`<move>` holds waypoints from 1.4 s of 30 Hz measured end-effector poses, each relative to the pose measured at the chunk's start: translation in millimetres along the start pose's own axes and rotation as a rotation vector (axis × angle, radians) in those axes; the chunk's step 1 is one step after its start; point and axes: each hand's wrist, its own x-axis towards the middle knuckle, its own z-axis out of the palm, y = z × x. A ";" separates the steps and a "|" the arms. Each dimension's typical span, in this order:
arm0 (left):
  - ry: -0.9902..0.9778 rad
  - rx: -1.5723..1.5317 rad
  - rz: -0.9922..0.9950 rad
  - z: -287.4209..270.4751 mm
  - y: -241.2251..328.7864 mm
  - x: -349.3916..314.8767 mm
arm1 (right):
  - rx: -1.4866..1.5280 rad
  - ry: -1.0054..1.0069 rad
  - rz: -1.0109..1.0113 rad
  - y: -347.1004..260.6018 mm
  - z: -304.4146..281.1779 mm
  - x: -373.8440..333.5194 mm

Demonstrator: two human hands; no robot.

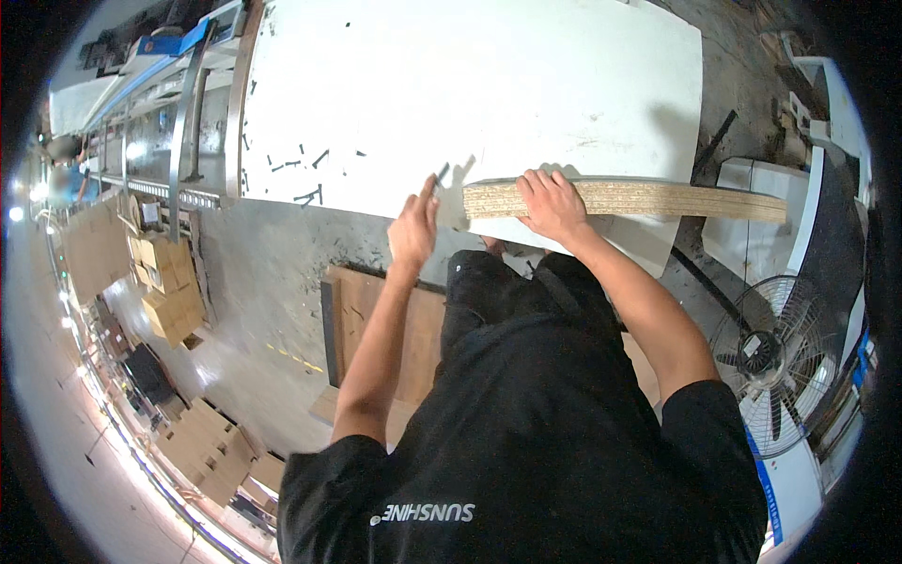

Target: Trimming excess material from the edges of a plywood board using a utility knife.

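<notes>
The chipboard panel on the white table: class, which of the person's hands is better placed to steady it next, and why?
Probably the right hand. It already rests on top of the chipboard panel near its left end, fingers over the edge. The left hand is raised beside that end, apparently apart from the board, above the white table.

White table (pixel 564 66), dark scraps (pixel 291 164), chipboard panel (pixel 658 199)

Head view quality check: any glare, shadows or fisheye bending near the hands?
Head view: sharp around the hands; left hand throws a shadow on the white panel; right hand grips the chipboard stack, whose edges bow from fisheye; glare blows out the left rim; corners are black.
</notes>
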 end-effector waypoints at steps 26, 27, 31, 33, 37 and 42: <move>-0.012 0.124 0.080 -11.9 -1.7 58.6 | -0.011 -0.031 0.020 -5.9 -2.1 8.8; -0.008 0.120 0.084 -11.5 -3.9 60.4 | -0.014 -0.036 0.018 -5.6 -2.4 9.5; 0.153 0.112 0.430 -1.2 9.1 52.1 | -0.045 -0.056 0.070 0.9 2.6 3.0; 0.064 0.005 0.678 15.6 20.0 31.7 | -0.051 -0.065 0.049 -0.6 -0.8 -0.6; 0.052 -0.128 0.601 40.8 17.3 23.4 | 0.035 -0.148 0.037 -3.2 -2.2 4.9; 0.110 -0.101 0.711 38.7 20.0 25.6 | 0.093 0.107 0.031 -6.0 6.4 -5.5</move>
